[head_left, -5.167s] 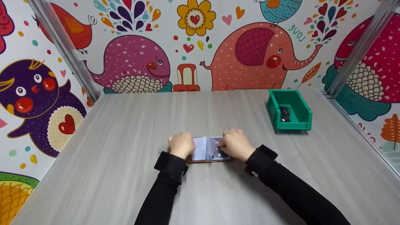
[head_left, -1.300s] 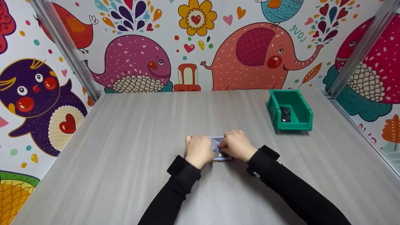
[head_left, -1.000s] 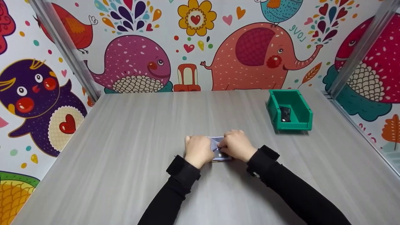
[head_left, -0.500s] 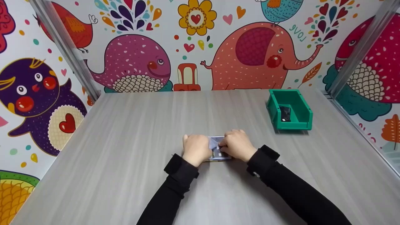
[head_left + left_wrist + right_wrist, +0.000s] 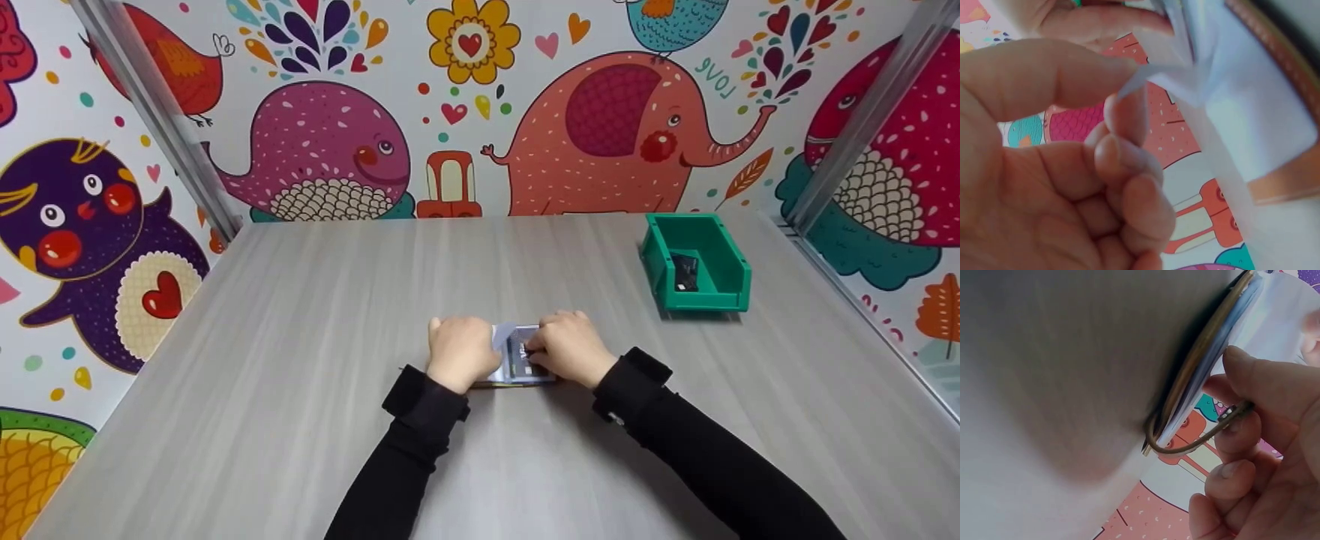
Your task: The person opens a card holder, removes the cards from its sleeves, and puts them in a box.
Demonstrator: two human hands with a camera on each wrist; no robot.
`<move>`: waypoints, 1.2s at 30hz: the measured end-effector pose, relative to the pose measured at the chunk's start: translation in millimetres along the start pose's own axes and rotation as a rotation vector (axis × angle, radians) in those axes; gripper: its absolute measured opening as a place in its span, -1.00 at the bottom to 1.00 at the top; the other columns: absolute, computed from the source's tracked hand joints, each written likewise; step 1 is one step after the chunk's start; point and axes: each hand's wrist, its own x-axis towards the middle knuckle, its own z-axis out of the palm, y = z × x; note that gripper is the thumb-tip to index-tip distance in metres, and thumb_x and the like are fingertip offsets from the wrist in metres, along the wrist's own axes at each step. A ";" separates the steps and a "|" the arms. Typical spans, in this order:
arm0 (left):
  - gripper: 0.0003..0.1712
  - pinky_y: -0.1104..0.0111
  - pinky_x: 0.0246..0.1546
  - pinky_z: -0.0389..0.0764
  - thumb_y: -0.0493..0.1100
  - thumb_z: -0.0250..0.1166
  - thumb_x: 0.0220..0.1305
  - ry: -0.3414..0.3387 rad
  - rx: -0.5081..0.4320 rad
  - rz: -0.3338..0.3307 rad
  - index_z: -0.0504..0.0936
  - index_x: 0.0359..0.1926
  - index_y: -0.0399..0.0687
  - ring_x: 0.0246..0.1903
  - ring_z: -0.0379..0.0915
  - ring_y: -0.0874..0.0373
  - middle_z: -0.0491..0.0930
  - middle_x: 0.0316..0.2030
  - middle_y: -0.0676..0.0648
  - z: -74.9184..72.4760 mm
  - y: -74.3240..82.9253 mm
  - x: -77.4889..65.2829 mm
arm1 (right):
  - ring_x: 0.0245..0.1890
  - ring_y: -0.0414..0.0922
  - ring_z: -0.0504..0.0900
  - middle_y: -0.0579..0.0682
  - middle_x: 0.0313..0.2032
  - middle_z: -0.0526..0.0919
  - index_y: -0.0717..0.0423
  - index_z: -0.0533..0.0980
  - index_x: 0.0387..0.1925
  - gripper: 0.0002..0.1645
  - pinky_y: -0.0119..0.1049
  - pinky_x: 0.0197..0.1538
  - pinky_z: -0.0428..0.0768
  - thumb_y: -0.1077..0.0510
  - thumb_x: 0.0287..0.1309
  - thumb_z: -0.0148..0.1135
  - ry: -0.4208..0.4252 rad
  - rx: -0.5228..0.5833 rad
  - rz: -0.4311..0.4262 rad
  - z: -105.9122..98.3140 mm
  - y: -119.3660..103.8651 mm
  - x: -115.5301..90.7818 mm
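An opened card holder (image 5: 517,379) with a brown cover and clear plastic sleeves lies on the table between both hands. My left hand (image 5: 461,349) pinches the corner of a clear sleeve (image 5: 1157,73) between thumb and index finger, its other fingers curled. Part of that sleeve stands raised over the fold. My right hand (image 5: 574,349) holds the right half, thumb at the sleeve edges; a dark card (image 5: 519,364) shows in the sleeve beneath. In the right wrist view, a thin brown strap (image 5: 1196,443) with a snap button (image 5: 1228,414) loops against the curled fingers.
A green bin (image 5: 705,301) stands at the back right of the table, with a black item (image 5: 685,271) inside. Behind the table rises a wall printed with cartoon animals (image 5: 600,150). Metal posts (image 5: 161,120) stand at the back corners.
The left hand first went right from the left half to the sleeves. Over the last second it has drawn back left with the sleeve, uncovering more of the dark card. The right hand stays put.
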 end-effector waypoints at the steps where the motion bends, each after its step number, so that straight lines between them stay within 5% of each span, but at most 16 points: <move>1: -0.78 0.19 -0.34 0.18 -0.13 0.30 -0.24 -0.001 -0.005 -0.008 0.40 -0.76 0.03 -0.58 0.35 0.06 0.41 -0.67 0.06 -1.4 -1.2 0.3 | -0.50 -0.04 0.40 -0.10 -0.59 0.48 -0.01 0.69 -0.49 -0.87 -0.12 -0.42 0.25 0.17 -0.24 0.46 0.003 -0.002 0.000 0.0 -0.1 0.0; 12: -0.72 0.16 -0.26 0.17 -0.14 0.27 -0.23 -0.060 -0.067 -0.091 0.30 -0.78 0.04 -0.60 0.29 0.07 0.34 -0.71 0.06 -10.3 -12.5 2.5 | -0.48 -0.03 0.44 -0.09 -0.57 0.50 0.02 0.70 -0.45 -0.84 -0.10 -0.39 0.27 0.19 -0.23 0.47 0.004 -0.005 0.004 0.0 -0.1 0.0; 23: -0.80 0.16 -0.24 0.18 -0.11 0.30 -0.18 -0.151 -0.034 -0.170 0.42 -0.68 0.01 -0.53 0.33 0.08 0.42 -0.64 0.05 -3.7 -21.4 6.9 | -0.50 -0.05 0.42 -0.10 -0.58 0.48 -0.01 0.70 -0.45 -0.84 -0.12 -0.40 0.27 0.17 -0.22 0.47 0.003 -0.008 0.007 -0.2 -0.1 -0.1; 36: -0.87 0.10 -0.16 0.19 -0.12 0.30 -0.20 -0.224 -0.020 -0.187 0.51 -0.57 0.00 -0.46 0.39 0.06 0.50 -0.53 0.02 0.4 -28.3 9.1 | -0.48 -0.04 0.42 -0.09 -0.57 0.48 -0.02 0.70 -0.38 -0.82 -0.13 -0.38 0.27 0.16 -0.15 0.44 -0.031 -0.028 0.031 -0.9 -1.1 0.4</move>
